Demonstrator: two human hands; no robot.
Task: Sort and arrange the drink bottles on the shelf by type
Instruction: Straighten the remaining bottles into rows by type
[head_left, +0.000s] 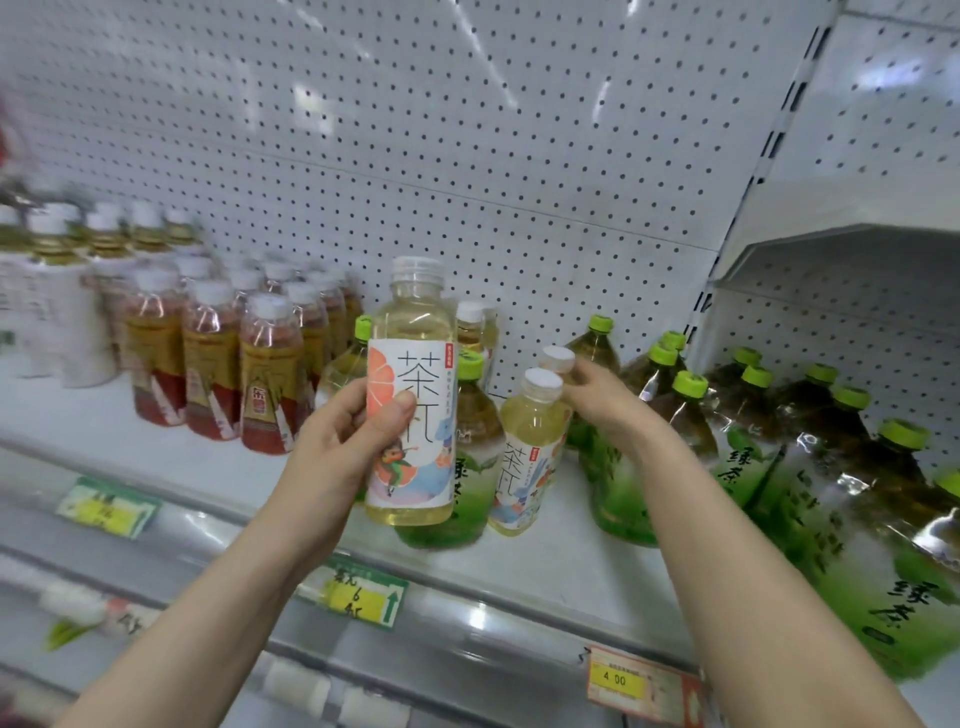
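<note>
The left hand (358, 441) had its grip closed round a clear plastic bottle of pale yellow tea with a white illustrated label (410, 395), thumb across the label and fingers behind. This held bottle stood upright, cap up, lifted off the white metal shelf (130, 415) and just left of a matching pale-tea bottle (527, 457) that stood on the shelf.

Just behind and right of the matching pale-tea bottle a third white ribbed cap (557, 358) showed. The right hand (597, 395) appeared to pinch the neck below it, so that grip was closed too.

The coming move seemed to turn on one relation. The held bottle's long axis was vertical, parallel to the matching pale-tea bottle, which lay to the right of the left grip. A green-capped green-tea bottle (470, 415) stood between and behind them, and the left hand was the nearer to the free shelf front.

Right of the matching pale-tea bottle leaned large green-tea bottles (810, 467) in glossy film. Well to its left stood red-tea bottles (265, 384) with gold labels. All looked smooth, rigid and round-bodied.
</note>
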